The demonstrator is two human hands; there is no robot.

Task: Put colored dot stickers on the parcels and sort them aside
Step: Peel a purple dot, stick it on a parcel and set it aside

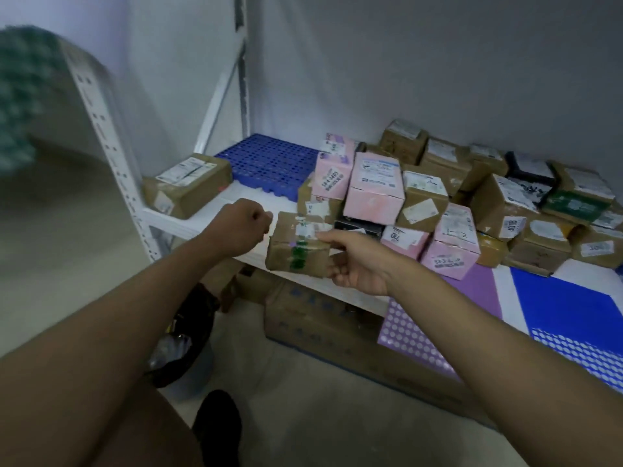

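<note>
A brown parcel (298,246) with green tape is held at the front edge of the white shelf (215,214), the right hand (354,261) curled round its right end. The left hand (241,227) hovers just left of it, fingers curled into a fist on nothing visible. A pile of parcels (438,203) lies behind, another lone box (187,187) at the left, purple sticker sheet (414,335) nearby.

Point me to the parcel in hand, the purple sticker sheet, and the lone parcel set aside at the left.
held parcel (296,252), head view, green-taped front face.
purple sticker sheet (409,335), head view, dotted part.
set-aside parcel (188,183), head view, top face.
</note>
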